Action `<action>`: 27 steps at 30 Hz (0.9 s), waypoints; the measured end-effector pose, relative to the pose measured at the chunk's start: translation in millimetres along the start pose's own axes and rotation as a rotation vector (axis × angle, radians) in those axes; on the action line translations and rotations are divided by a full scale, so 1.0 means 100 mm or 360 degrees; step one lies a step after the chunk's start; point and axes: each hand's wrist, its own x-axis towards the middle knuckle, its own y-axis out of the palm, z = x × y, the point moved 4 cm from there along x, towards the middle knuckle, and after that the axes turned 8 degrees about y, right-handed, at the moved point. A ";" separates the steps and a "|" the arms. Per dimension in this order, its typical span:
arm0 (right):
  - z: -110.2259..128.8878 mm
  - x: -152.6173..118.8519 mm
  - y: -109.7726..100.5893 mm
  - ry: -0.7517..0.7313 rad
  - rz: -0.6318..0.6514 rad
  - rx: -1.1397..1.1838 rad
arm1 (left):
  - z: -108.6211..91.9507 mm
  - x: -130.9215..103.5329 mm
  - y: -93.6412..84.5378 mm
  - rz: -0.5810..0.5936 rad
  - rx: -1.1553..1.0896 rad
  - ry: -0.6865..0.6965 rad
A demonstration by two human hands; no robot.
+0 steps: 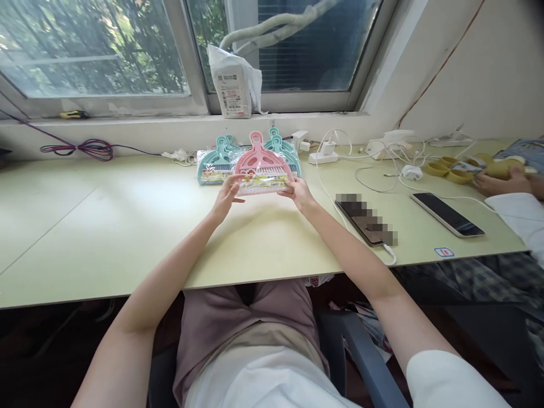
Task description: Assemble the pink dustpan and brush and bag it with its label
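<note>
A pink mini dustpan set (260, 164) in clear wrapping is held over the pale green table (106, 226), handle pointing away from me. My left hand (226, 198) grips its lower left edge. My right hand (298, 192) grips its lower right edge. Behind it lie two teal dustpan sets, one at the left (215, 161) and one at the right (284, 148), both wrapped and flat on the table.
A phone (365, 218) with a white cable lies right of my right arm, a second phone (447, 213) further right. Chargers and cables (382, 153) crowd the back right. Another person's hand (495, 182) rests by yellow tape rolls (446, 168). A white packet (233, 85) leans on the windowsill.
</note>
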 end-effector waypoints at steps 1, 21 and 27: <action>-0.01 0.00 0.00 -0.0008 -0.0006 0.0007 | 0.01 0.00 0.01 0.0037 0.0051 0.0021; -0.09 -0.01 0.07 0.0015 0.0087 -0.0057 | 0.16 -0.05 0.02 -0.0160 -0.0021 -0.0171; -0.11 -0.07 0.16 -0.0014 0.0178 -0.0067 | 0.03 -0.11 0.11 -0.0467 -0.0191 -0.0182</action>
